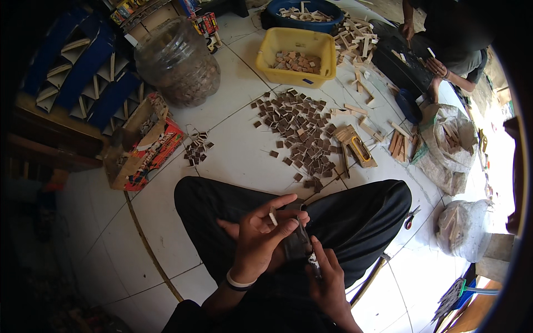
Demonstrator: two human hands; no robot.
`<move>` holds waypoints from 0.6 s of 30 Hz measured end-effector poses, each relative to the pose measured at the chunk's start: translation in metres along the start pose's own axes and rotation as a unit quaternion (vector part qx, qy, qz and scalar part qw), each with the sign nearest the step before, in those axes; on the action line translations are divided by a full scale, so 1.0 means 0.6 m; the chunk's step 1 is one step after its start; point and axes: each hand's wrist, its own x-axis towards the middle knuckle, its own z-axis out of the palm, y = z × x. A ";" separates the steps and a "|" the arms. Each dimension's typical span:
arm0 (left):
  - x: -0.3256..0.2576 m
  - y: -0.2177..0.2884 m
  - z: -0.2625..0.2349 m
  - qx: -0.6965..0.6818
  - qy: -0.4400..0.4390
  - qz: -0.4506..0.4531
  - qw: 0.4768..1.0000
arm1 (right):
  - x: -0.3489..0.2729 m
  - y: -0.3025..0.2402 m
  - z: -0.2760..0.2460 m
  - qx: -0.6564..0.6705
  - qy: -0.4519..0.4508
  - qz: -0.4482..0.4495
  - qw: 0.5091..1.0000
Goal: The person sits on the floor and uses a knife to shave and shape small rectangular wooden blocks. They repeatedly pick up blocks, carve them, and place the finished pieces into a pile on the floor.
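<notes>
Over my crossed legs, my left hand (256,243) is partly curled, with a small pale wooden piece (272,216) held among its fingers. My right hand (328,275) is closed round the handle of a dark, narrow knife-like tool (302,236); a whitish patch shows near its grip. The tool's upper end reaches the left fingertips, and whether it touches the piece I cannot tell. On the floor ahead lies a wide spread of small brown square tiles (302,127), with a smaller heap of similar pieces (197,150) to its left.
A yellow tub (266,62), a blue basin (272,14) and a large clear plastic container (166,55) stand ahead. At left is a red carton (158,152). A wooden block (361,158), a white sack (438,155) and scissors (410,222) lie right. Another person (463,72) works at far right.
</notes>
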 end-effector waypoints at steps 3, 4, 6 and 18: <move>0.003 -0.012 -0.008 -0.071 -0.011 -0.035 0.997 | -0.006 0.003 0.000 0.012 0.002 -0.004 1.000; 0.004 -0.016 -0.013 -0.090 -0.020 -0.043 0.995 | -0.007 0.005 -0.002 0.016 -0.002 -0.008 1.000; 0.004 -0.019 -0.026 -0.127 -0.041 -0.074 0.988 | -0.009 0.014 -0.011 0.059 -0.046 -0.008 0.997; -0.009 -0.029 -0.047 -0.103 -0.082 -0.091 0.987 | -0.023 0.043 -0.029 0.254 -0.193 0.050 0.947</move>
